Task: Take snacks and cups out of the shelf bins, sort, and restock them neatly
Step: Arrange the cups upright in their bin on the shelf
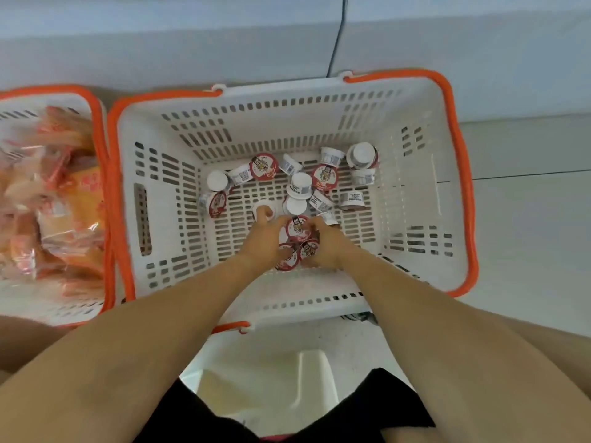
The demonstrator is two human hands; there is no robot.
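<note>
Two hands work inside my white slotted plastic basket with orange rim (460, 187). My left hand (265, 238) and right hand (326, 247) curl from 9 and 3 o'clock around a cluster of small white plastic cups with red foil lids (298, 227), fingers touching the cups' sides. More such cups lie scattered toward 12 o'clock. At 9 o'clock, a second basket (96, 129) holds orange-wrapped snack packets (60, 193).

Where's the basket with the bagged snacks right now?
In the head view, the snack basket sits at the left edge, right beside the larger cup basket where both hands are working.
</note>
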